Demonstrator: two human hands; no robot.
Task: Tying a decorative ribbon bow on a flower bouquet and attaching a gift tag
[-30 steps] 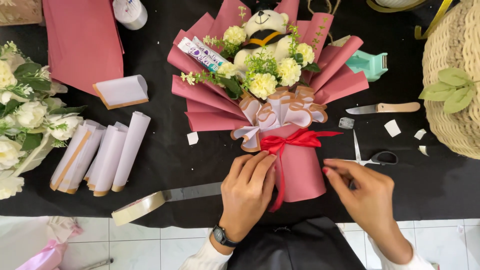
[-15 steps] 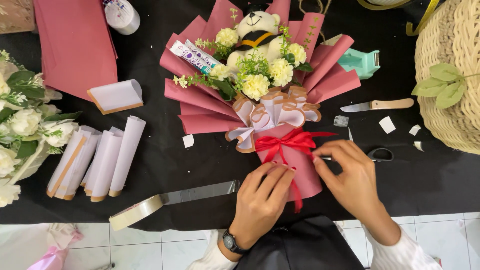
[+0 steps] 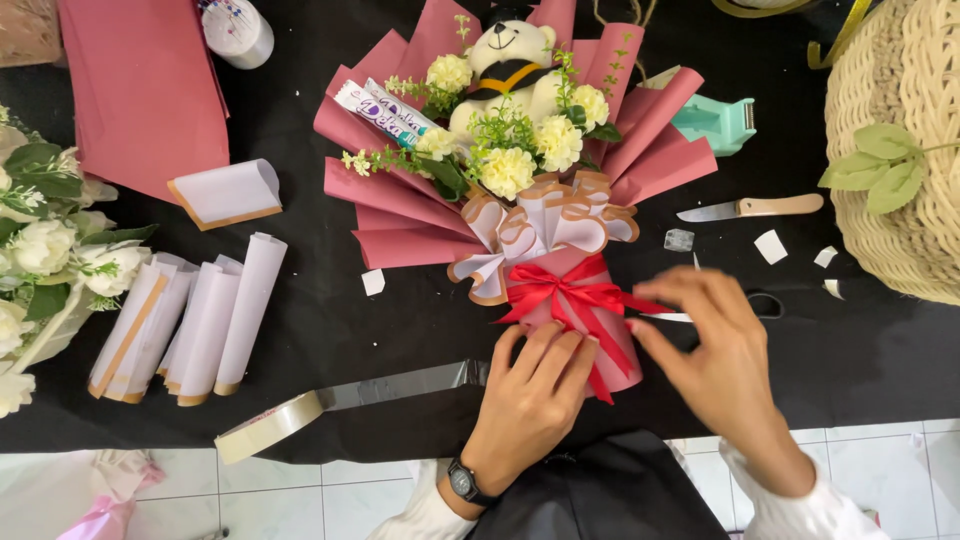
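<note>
A pink paper-wrapped bouquet (image 3: 400,190) with cream flowers, a small plush bear (image 3: 505,60) and a snack bar lies on the black table. A red ribbon bow (image 3: 570,297) is tied around its stem. My left hand (image 3: 530,400) rests flat on the lower stem wrap, fingers together, pressing it down. My right hand (image 3: 715,350) hovers just right of the bow, fingers spread, thumb and forefinger touching the ribbon's right tail. Scissors (image 3: 735,305) lie partly hidden under my right hand.
Rolled white paper sheets (image 3: 205,315) lie at the left beside white flowers (image 3: 40,250). A tape roll (image 3: 270,425) sits at the table's near edge. A knife (image 3: 750,208), a teal tape dispenser (image 3: 715,120) and a wicker basket (image 3: 900,200) are at the right.
The bouquet has shifted up and its stem turned slightly. My right hand moved from the stem's lower right up to the bow's right tail; my left hand stayed on the stem.
</note>
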